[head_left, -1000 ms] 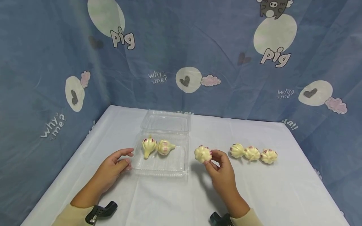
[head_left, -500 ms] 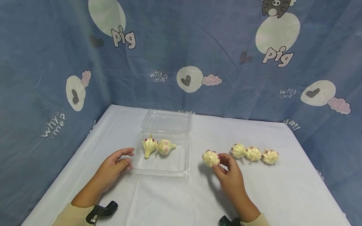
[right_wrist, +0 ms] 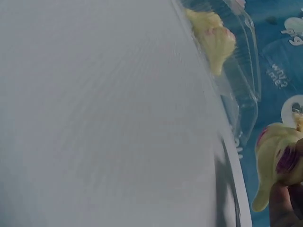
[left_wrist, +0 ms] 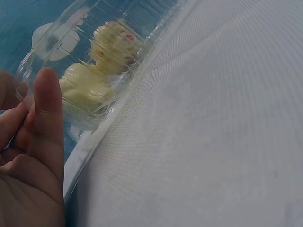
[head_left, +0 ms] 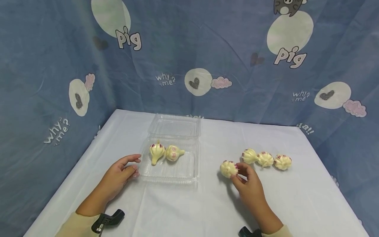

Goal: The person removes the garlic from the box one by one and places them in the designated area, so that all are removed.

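Observation:
My right hand point(head_left: 253, 191) pinches a garlic bulb point(head_left: 229, 169), cream with purple streaks, above the white table to the right of a clear plastic box. In the right wrist view this bulb point(right_wrist: 277, 158) shows its stem pointing down. My left hand point(head_left: 116, 176) holds the left edge of the opened box point(head_left: 183, 171), thumb and fingers at its rim. Seen from the left wrist, the thumb point(left_wrist: 47, 104) lies in front of the clear wall. Inside the box, at its left and middle, lie two garlic bulbs, one point(head_left: 157, 153) stem toward me, the other point(head_left: 173, 153) stem rightward.
Three more garlic bulbs point(head_left: 265, 159) lie in a row on the right of the white-covered table point(head_left: 177, 210). The box's lid point(head_left: 174, 126) lies folded back behind its base. A blue printed cloth point(head_left: 165, 42) hangs behind and beside the table.
My right hand has moved rightward and slightly toward me, carrying the garlic bulb away from the box. The left hand stays at the box's edge.

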A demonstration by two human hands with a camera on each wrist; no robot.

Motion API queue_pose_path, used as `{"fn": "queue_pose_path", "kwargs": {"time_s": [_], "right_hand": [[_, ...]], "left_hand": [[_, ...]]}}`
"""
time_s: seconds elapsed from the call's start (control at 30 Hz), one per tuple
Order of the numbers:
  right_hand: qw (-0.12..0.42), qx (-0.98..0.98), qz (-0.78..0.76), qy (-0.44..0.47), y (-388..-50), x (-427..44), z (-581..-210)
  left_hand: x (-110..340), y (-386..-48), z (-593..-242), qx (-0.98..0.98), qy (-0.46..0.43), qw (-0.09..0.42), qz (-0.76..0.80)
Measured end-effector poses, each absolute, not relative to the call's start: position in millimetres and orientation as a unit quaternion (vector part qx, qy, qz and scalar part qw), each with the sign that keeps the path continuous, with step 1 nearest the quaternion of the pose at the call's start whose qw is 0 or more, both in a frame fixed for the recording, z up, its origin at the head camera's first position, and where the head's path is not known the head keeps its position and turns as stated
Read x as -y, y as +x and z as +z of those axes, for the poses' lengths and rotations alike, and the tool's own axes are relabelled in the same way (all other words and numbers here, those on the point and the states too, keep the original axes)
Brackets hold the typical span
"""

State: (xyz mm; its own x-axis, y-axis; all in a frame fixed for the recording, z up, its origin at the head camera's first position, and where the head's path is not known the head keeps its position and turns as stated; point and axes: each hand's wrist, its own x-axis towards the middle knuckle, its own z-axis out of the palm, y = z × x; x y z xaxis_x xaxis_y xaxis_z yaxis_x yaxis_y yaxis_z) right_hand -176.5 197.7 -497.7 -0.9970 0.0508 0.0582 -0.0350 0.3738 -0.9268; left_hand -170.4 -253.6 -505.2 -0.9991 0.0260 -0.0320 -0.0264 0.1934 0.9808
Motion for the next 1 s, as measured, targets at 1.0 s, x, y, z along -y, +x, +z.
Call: {"fn": "queue_pose_path", "kwargs": {"time_s": [1.0], "right_hand": [[0.034,0.864,0.496,-0.076,-165.4,-236.9,-494.5]], "left_hand": [[255.6,-172.0,-508.4,-0.766,0.0,0.023,0.642]]}}
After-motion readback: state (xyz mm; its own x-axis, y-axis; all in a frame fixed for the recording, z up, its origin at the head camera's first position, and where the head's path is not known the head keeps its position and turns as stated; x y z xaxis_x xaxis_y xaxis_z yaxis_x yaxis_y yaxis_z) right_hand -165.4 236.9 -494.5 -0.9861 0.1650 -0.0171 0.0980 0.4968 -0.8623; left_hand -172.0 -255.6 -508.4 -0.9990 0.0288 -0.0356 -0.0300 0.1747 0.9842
